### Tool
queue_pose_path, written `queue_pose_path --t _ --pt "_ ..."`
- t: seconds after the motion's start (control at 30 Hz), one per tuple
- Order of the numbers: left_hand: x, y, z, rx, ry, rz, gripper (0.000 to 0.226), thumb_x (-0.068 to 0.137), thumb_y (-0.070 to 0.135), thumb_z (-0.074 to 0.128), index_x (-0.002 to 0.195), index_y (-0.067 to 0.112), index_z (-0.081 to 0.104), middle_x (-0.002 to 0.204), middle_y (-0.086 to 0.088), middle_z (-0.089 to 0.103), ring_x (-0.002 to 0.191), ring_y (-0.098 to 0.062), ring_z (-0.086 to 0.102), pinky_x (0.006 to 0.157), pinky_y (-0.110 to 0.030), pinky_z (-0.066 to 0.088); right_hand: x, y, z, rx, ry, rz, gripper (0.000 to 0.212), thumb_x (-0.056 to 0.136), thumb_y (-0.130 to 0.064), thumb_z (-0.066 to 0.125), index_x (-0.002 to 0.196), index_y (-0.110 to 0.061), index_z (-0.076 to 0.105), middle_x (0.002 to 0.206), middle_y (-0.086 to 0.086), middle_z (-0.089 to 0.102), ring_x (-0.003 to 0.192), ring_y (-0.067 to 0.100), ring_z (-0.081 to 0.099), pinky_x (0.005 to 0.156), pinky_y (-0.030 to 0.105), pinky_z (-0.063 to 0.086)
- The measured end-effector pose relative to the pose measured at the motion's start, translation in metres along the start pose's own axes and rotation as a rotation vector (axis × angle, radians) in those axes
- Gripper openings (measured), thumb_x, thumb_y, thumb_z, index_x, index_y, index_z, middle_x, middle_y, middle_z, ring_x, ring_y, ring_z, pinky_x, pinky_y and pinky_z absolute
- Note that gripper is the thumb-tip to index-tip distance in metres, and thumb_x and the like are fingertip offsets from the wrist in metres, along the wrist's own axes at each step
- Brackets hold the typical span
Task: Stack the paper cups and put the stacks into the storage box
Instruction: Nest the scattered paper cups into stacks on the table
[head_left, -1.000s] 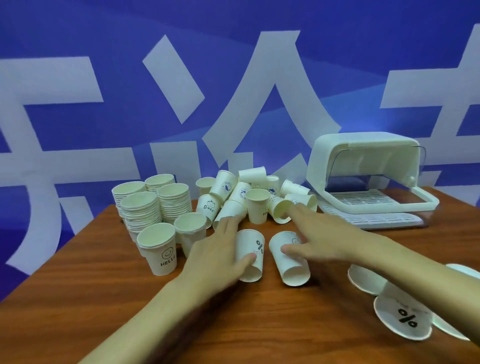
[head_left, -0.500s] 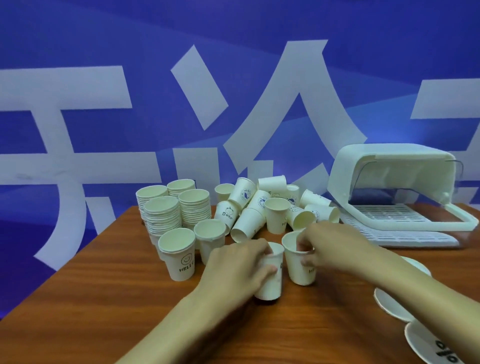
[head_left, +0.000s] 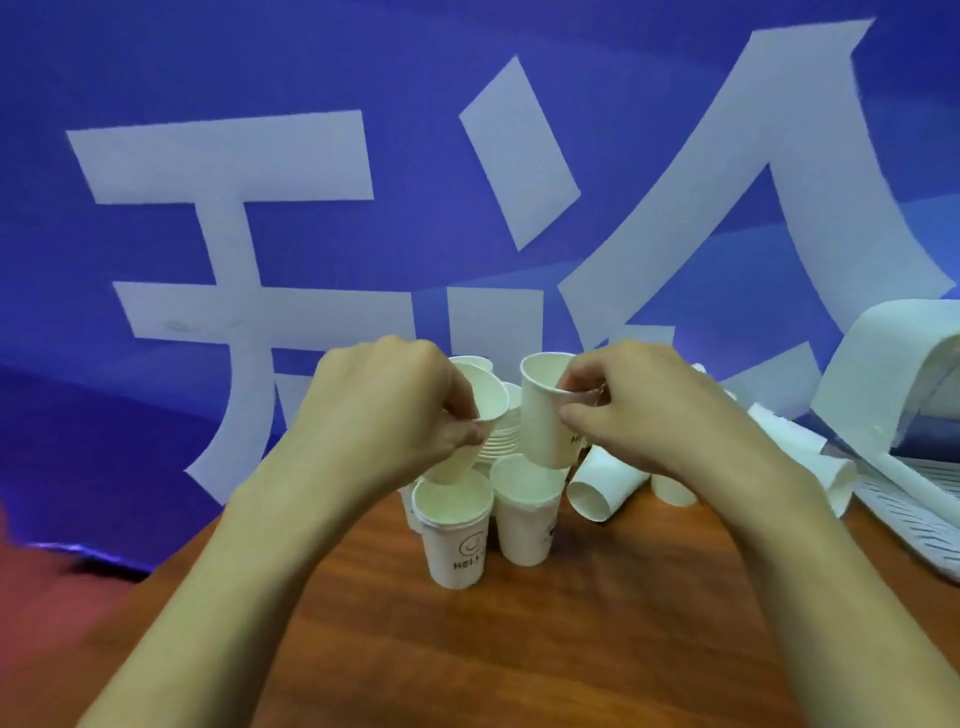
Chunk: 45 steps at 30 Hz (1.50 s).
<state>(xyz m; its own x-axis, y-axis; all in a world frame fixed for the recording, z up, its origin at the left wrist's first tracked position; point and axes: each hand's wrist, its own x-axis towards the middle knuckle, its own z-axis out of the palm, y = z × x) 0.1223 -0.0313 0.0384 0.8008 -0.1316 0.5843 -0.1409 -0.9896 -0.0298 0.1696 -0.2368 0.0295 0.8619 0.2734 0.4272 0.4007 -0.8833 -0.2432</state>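
Both hands are raised over the table (head_left: 519, 649), each w/ one paper cup.

L hand (head_left: 384, 410): fingers are curled round the tilted cup (head_left: 488, 397), thumb and fingertips grasp its wall near the middle. The mouth of this cup points up and to the right. Its base hangs just over the mouth of the HELLO cup (head_left: 457, 545). I cannot tell if the two touch.

R hand (head_left: 654, 410): thumb and forefinger pinch the lifted cup (head_left: 543, 415) on its right side, near the rim; the other fingers are bent behind it. This cup is almost upright, mouth up, and some dark print shows by the thumb, too hidden to read. Its base is just above the neighbour cup (head_left: 524, 525). The two held cups are near each other but apart, w/ a narrow gap btw. them.

On the table, the HELLO cup (smiley face + word printed) and the neighbour cup stand upright, side by side, close to touching. Behind them, seen through the gap btw. the hands, is a stack (head_left: 504, 444) of nested cups, only its rims are visible. To the right a lying cup (head_left: 602, 488) rests on its side, open mouth toward the camera. More white cups lie further right, partly hidden by the R hand and arm.

The storage box (head_left: 883, 374) is at the far right edge, white, lid raised, its slotted floor (head_left: 914, 509) is partly in view. None of the cups seen are inside it. Behind all hangs a blue backdrop (head_left: 260, 78) w/ large white characters.
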Motion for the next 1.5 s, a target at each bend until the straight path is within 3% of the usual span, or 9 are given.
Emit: queue_pose_path --t 0.1,0.23,0.5,0.73,1.0,1.07,1.2,1.37,1.5 --pt "0.008 -0.006 0.003 -0.009 -0.001 0.012 0.022 0.072 0.063 0.073 0.079 0.043 0.077 0.072 0.015 0.07 0.07 -0.012 0.058 0.051 -0.022 0.03 0.007 0.0 0.004 -0.006 -0.041 -0.053 0.011 0.082 -0.034 0.06 0.085 -0.037 0.07 0.075 -0.016 0.066 0.082 0.013 0.063 0.057 0.028 0.044" --pt "0.015 -0.004 0.012 -0.017 -0.078 0.041 0.024 0.071 0.062 0.073 0.08 0.04 0.077 0.075 0.012 0.071 0.074 -0.013 0.062 0.057 -0.026 0.043 0.005 0.003 0.004 0.019 -0.092 -0.07 0.012 0.083 -0.034 0.061 0.087 -0.039 0.07 0.08 -0.019 0.068 0.086 0.012 0.064 0.072 0.038 0.056" --pt "0.008 0.002 0.014 0.071 -0.153 0.152 0.025 0.071 0.053 0.076 0.071 0.03 0.068 0.056 0.01 0.057 0.066 -0.012 0.059 0.05 -0.024 0.033 0.003 -0.001 0.003 0.081 -0.17 -0.092 0.011 0.082 -0.034 0.067 0.077 -0.043 0.07 0.076 -0.025 0.069 0.081 0.001 0.064 0.074 0.038 0.057" --pt "0.009 0.005 0.018 0.181 -0.289 0.161 0.028 0.073 0.055 0.074 0.067 0.029 0.065 0.042 0.017 0.059 0.048 0.003 0.056 0.047 -0.021 0.031 0.004 -0.005 0.017 0.104 -0.143 -0.109 0.014 0.082 -0.028 0.063 0.085 -0.036 0.074 0.079 -0.014 0.073 0.08 0.009 0.068 0.076 0.037 0.059" --pt "0.008 0.009 0.041 0.118 -0.545 0.198 0.026 0.075 0.05 0.074 0.074 0.024 0.07 0.035 0.017 0.053 0.037 -0.001 0.058 0.047 -0.021 0.034 0.006 -0.003 0.025 0.067 -0.245 -0.111 0.014 0.086 -0.036 0.065 0.087 -0.031 0.078 0.081 -0.008 0.073 0.082 0.01 0.066 0.076 0.04 0.059" --pt "0.009 0.009 0.046 0.117 -0.581 0.219 0.027 0.076 0.051 0.075 0.079 0.024 0.074 0.033 0.016 0.05 0.03 0.0 0.052 0.045 -0.019 0.034 0.005 -0.002 0.029 0.1 -0.298 -0.091 0.026 0.092 -0.042 0.06 0.082 -0.025 0.077 0.073 -0.005 0.071 0.077 0.012 0.066 0.073 0.039 0.059" --pt "0.011 0.006 0.052 0.069 -0.625 0.222 0.027 0.076 0.049 0.078 0.081 0.023 0.076 0.043 0.008 0.058 0.029 0.001 0.048 0.044 -0.018 0.035 0.006 -0.003 0.038 0.069 -0.386 -0.115 0.018 0.092 -0.036 0.061 0.088 -0.03 0.077 0.067 -0.011 0.066 0.075 0.007 0.064 0.071 0.032 0.058" --pt "0.013 0.003 0.054 -0.053 -0.709 0.182 0.023 0.075 0.043 0.082 0.075 0.022 0.072 0.051 0.008 0.062 0.032 -0.003 0.051 0.036 -0.012 0.034 0.006 -0.001 0.053 0.014 -0.47 -0.137 0.016 0.095 -0.033 0.06 0.094 -0.03 0.076 0.093 -0.007 0.073 0.072 0.004 0.06 0.064 0.022 0.049" --pt "0.016 0.001 0.054 -0.119 -0.742 0.157 0.022 0.074 0.04 0.083 0.072 0.023 0.07 0.056 0.011 0.062 0.031 0.001 0.049 0.033 -0.011 0.032 0.008 -0.001 0.059 0.021 -0.494 -0.149 0.014 0.096 -0.031 0.061 0.088 -0.031 0.074 0.087 -0.006 0.073 0.067 0.003 0.06 0.066 0.024 0.051"
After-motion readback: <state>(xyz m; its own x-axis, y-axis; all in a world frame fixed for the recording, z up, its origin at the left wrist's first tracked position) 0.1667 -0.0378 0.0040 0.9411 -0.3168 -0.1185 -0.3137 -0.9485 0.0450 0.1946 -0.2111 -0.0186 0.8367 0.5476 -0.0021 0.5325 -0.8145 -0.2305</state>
